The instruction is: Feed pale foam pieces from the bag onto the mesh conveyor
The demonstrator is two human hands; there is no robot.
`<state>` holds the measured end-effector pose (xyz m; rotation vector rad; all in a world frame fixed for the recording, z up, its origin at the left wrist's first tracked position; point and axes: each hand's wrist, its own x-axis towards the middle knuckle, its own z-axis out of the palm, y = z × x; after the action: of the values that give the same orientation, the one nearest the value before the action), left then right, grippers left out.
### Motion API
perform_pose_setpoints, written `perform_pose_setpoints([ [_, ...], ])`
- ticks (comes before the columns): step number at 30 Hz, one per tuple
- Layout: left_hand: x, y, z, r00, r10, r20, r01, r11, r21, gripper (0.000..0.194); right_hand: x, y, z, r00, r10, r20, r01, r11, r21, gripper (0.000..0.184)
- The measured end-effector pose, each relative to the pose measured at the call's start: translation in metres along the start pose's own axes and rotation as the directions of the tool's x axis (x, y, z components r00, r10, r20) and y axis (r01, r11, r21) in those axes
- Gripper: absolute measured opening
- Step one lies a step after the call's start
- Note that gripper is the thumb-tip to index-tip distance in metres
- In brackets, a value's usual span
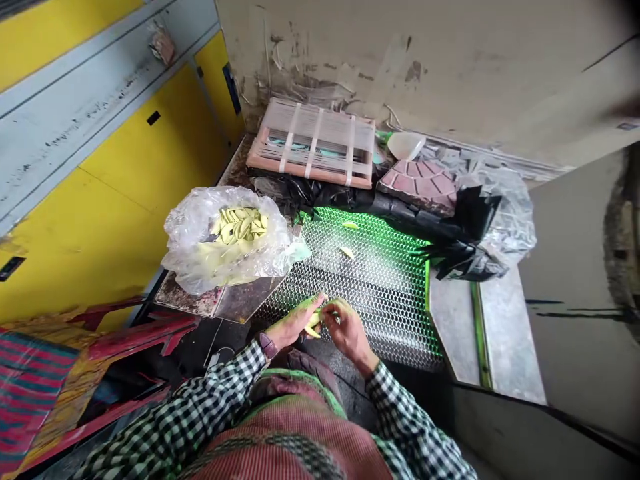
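My left hand (pixel 294 323) and my right hand (pixel 349 332) meet low in the view, just above a metal mesh screen (pixel 373 290) with a green-lit far edge. Between my fingers is a bunch of yellow-green leaf-shaped pieces (pixel 314 323), partly hidden by my hands. More of these pieces (pixel 238 226) lie heaped inside a clear plastic bag (pixel 200 253) to the left of the mesh. Two loose pieces rest on the mesh, one (pixel 351 225) near its far edge and one (pixel 347 252) nearer me.
Black plastic sheeting (pixel 360 207) lies along the mesh's far edge. Behind it stand a strapped bundle of slats (pixel 313 143) and a red patterned slab (pixel 418 185). A yellow cabinet (pixel 125 153) stands left, a stained wall (pixel 450 67) ahead, and striped cloth (pixel 30 393) lower left.
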<state>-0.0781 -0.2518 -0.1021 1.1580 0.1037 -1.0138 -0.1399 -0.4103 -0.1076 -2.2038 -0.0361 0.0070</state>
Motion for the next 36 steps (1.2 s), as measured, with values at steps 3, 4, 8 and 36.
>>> perform_pose_setpoints([
  [3, 0.002, -0.001, 0.0, 0.998, -0.017, 0.053, 0.02, 0.999, -0.04, 0.055, 0.003, 0.01, -0.007, 0.991, 0.093, -0.1, -0.086, 0.994, 0.064, 0.014],
  [4, 0.002, -0.001, -0.001, 0.998, -0.01, 0.058, 0.012, 0.999, -0.042, 0.053, 0.003, 0.012, -0.008, 0.985, 0.112, -0.13, -0.104, 0.993, 0.06, 0.014],
  [8, 0.003, -0.002, -0.006, 0.999, 0.022, 0.024, -0.021, 0.999, -0.029, 0.043, 0.002, 0.019, -0.006, 0.975, 0.118, -0.189, -0.117, 0.993, 0.014, 0.016],
  [36, 0.005, -0.015, -0.005, 0.987, 0.047, -0.156, -0.06, 0.995, -0.081, 0.043, -0.002, 0.041, -0.013, 0.955, 0.087, -0.283, -0.142, 0.973, -0.182, 0.02],
])
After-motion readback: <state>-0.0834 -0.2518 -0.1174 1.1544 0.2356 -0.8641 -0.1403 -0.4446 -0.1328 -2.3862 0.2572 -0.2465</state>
